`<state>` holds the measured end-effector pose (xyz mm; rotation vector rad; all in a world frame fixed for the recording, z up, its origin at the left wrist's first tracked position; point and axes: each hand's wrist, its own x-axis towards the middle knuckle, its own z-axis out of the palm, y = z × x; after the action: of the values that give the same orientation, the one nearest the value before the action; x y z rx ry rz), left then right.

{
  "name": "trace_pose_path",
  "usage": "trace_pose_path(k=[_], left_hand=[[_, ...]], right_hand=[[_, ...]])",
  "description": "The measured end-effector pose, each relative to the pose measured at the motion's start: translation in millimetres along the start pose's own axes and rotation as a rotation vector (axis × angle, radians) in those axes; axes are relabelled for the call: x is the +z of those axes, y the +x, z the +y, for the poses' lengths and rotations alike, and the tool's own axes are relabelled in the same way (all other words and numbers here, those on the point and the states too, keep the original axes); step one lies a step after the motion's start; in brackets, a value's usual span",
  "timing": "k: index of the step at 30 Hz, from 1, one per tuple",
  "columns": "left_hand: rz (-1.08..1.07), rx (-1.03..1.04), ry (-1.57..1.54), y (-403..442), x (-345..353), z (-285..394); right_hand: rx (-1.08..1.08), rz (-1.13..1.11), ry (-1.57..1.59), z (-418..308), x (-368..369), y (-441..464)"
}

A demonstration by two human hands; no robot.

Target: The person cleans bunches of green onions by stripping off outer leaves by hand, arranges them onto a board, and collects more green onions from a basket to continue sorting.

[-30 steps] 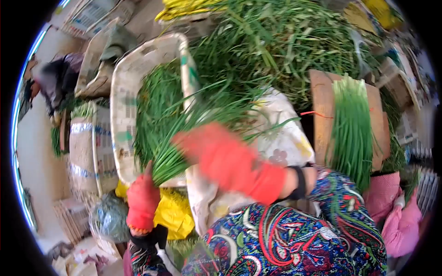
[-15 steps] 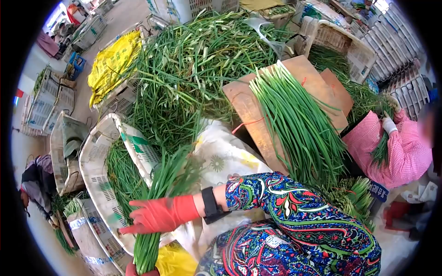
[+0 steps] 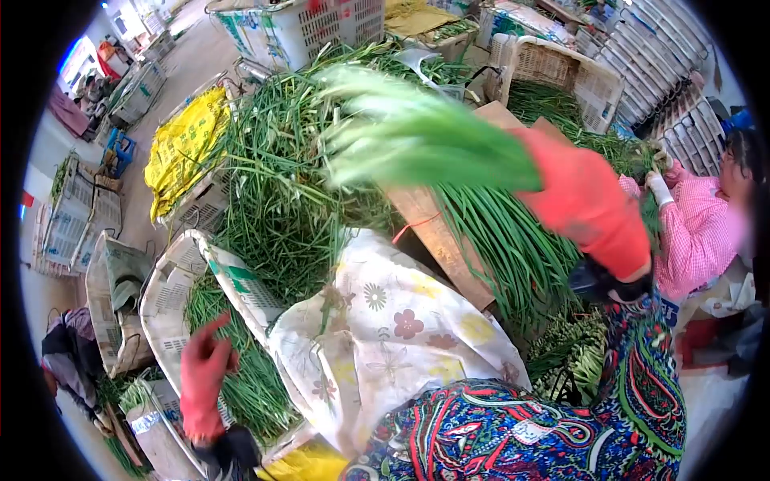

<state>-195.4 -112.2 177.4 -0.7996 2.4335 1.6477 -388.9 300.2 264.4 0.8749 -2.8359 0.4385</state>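
Right hand [image 3: 581, 200] grips a blurred green bunch [image 3: 433, 140], fingers closed; left hand [image 3: 202, 375], fingers part-open, holds nothing near a white crate [image 3: 241, 282].

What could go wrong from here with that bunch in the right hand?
The green bunch in the right hand is blurred with motion, so stalks might slip out onto the heap of greens. Swept low, it could disturb the stalks laid on the board. The red string at the board's edge might snag leaves.
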Motion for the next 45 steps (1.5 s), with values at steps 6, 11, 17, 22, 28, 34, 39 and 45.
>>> trace_pose_path(k=[6,11,17,22,28,34,39,45], left_hand=[[-0.025,0.998,1.085,139.6,138.0,69.0],[-0.197,1.068,1.228,187.1,262.8,75.0],[-0.380,1.144,1.152,206.2,344.4,96.1],[-0.385,1.218,1.186,216.1,369.8,102.4],[-0.244,1.256,1.279,217.6,384.8,98.8],[-0.260,1.171,1.188,221.4,401.0,90.7],[-0.626,0.990,0.753,234.2,374.4,84.4],[-0.147,0.900,0.329,330.0,318.6,48.0]], right_hand=[[0.635,0.007,-0.059,118.8,53.1,-44.8],[0.796,-0.156,0.079,142.5,110.8,-15.3],[0.637,-0.179,0.035,150.9,139.2,-0.2],[0.436,0.095,-0.145,166.8,124.0,28.9],[0.378,-0.172,-0.377,240.3,220.4,81.5],[0.575,-0.161,-0.006,198.8,226.5,71.5],[0.800,0.044,0.323,197.5,223.8,71.1],[0.907,0.038,0.326,191.4,221.2,74.2]])
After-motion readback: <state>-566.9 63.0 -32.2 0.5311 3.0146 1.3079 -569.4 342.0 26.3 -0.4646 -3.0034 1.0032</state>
